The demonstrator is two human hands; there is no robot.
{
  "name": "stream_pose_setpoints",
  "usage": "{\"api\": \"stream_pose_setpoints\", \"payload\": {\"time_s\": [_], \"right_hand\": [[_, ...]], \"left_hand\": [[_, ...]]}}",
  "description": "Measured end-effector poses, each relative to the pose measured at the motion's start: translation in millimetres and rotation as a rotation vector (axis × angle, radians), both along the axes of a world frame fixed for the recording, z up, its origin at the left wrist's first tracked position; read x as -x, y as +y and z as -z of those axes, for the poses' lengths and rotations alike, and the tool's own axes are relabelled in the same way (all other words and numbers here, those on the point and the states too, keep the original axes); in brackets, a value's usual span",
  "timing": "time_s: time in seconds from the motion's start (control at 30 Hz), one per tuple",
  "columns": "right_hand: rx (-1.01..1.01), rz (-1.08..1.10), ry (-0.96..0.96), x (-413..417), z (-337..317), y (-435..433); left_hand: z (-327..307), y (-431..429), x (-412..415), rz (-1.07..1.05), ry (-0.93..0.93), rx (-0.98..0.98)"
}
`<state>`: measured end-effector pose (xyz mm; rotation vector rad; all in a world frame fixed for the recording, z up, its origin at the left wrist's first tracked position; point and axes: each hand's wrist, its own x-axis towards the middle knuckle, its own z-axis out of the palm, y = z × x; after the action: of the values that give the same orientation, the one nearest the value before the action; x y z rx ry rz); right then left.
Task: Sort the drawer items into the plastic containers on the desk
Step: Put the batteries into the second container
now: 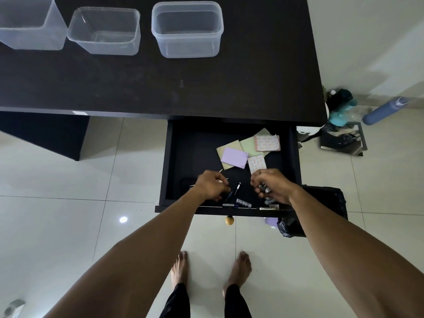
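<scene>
Down at the near end of the open drawer (171, 157), the right hand (274, 187) pinches small silvery pieces (266, 190) in a tight grip. The left hand (211, 185) curls over a dark pen (229, 194), its grip unclear. More pens (244, 203) lie crosswise between them, nearer the left. Empty containers (187, 29) stand on the surface (206, 88) beyond.

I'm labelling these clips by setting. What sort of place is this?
Probably a room in a home: a dark desk with an open drawer of paper notes and pens, a tiled floor with bottles by the wall, and the person's bare feet.
</scene>
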<state>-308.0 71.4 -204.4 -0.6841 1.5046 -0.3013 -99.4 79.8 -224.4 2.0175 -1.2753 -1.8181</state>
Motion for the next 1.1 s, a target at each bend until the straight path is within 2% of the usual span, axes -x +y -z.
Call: {"api": "stream_pose_setpoints", "payload": {"time_s": [0.1, 0.17, 0.37, 0.53, 0.63, 0.9, 1.0, 1.1], "right_hand": [[0.02, -0.019, 0.021, 3.9, 1.6, -0.2], [0.036, -0.035, 0.033, 5.5, 2.5, -0.5], [0.081, -0.053, 0.057, 9.4, 7.4, -0.3], [0.071, -0.043, 0.054, 11.1, 7.2, 0.9], [0.038, 0.011, -0.01, 12.9, 5.1, 1.2], [-0.052, 0.22, -0.237, 7.7, -7.7, 2.8], [-0.071, 0.31, -0.331, 1.2, -15.6, 5.1], [-0.059, 0.4, -0.388, -7.6, -26.7, 9.8]], "left_hand": [[7.0, -2.6, 9.7, 0.299, -0.237, 0.139], [8.9, -3.2, 14.8, 0.417, -0.326, 0.175], [16.2, -2.6, 28.9, 0.51, -0.456, 0.185], [20.5, -4.1, 33.2, 0.491, -0.45, 0.189], [18.5, -7.1, 27.6, 0.398, -0.336, 0.169], [-18.0, -0.8, 4.1, -0.212, 0.372, 0.029], [-30.1, 3.7, -2.4, -0.342, 0.525, -0.042], [-41.3, 9.4, -10.3, -0.383, 0.587, -0.096]]}}
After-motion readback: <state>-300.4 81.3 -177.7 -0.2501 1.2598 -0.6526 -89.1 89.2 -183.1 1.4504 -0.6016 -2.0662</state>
